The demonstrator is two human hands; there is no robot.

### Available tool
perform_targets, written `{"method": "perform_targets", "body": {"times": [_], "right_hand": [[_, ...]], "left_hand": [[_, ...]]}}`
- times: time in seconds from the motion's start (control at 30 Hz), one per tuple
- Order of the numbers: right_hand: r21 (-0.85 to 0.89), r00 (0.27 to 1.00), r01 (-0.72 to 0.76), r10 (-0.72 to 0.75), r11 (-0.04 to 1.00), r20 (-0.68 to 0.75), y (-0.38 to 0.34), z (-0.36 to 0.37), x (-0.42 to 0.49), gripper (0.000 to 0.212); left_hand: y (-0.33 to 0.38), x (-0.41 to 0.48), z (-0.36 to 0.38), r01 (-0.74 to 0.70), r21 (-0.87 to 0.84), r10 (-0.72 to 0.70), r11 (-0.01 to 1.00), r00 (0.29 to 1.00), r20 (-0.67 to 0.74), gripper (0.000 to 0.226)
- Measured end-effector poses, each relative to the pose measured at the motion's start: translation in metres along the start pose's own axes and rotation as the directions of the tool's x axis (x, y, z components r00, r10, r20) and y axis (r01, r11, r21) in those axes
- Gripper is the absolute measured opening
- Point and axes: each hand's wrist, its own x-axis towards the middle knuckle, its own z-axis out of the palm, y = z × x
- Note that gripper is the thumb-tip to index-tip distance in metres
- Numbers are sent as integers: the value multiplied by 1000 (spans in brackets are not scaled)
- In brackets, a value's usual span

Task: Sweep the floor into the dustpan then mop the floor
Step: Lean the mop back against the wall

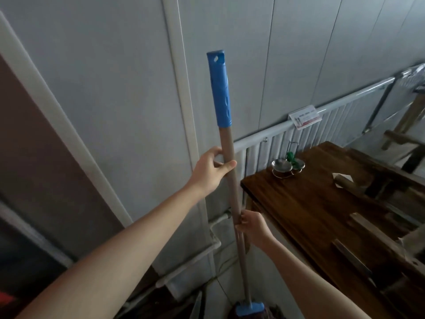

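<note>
Both hands hold the broom handle (230, 171) upright near the wall: the left hand (211, 168) wraps it high for steering, the right hand (251, 226) closes its grip lower down for push. The blue head (249, 307), probably bristled, sits low beside the counter (310, 203).

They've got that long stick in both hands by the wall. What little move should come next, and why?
Probably swing the broom's blue head out from the wall corner onto open floor. Both hands already grip the handle, the left hand high below the blue grip, the right hand lower, and the head sits low in the corner beside the wooden table, so sweeping seems ready to begin.
</note>
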Motion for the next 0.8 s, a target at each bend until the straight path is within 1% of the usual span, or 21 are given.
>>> {"method": "perform_targets", "body": {"times": [0.1, 0.13, 0.23, 0.4, 0.47, 0.57, 0.63, 0.7, 0.8], "right_hand": [[28, 1000, -12, 12, 1000, 20, 7, 4, 22, 24], [15, 1000, -18, 18, 1000, 21, 6, 5, 29, 27], [-45, 999, -22, 23, 999, 33, 5, 6, 50, 44], [-90, 999, -30, 34, 996, 41, 15, 13, 78, 48], [-100, 998, -29, 34, 995, 49, 22, 17, 88, 46], [-123, 997, -20, 29, 992, 73, 28, 20, 101, 33], [-157, 992, -20, 39, 987, 116, 28, 21, 108, 29], [-189, 988, -15, 44, 982, 150, 31, 23, 116, 29], [-178, 988, -25, 52, 984, 149, 35, 24, 129, 28]], "left_hand": [[-13, 20, 0, 0, -2, 0, 1000, 1000, -19, 15], [-17, 26, -1, 1, -6, -1, 1000, 1000, -28, 15], [-31, 45, -3, 9, -7, -10, 1000, 999, -51, 14], [-55, 70, -2, 48, -5, -49, 999, 998, -46, 15], [-65, 76, 1, 57, -4, -57, 998, 998, -36, 15], [-82, 86, 4, 80, -15, -81, 997, 996, -32, 14], [-92, 92, 4, 96, -8, -96, 995, 995, -34, 13], [-101, 95, 3, 108, -12, -109, 994, 993, -42, 16], [-112, 93, -3, 114, -19, -115, 993, 992, -50, 25]]}}
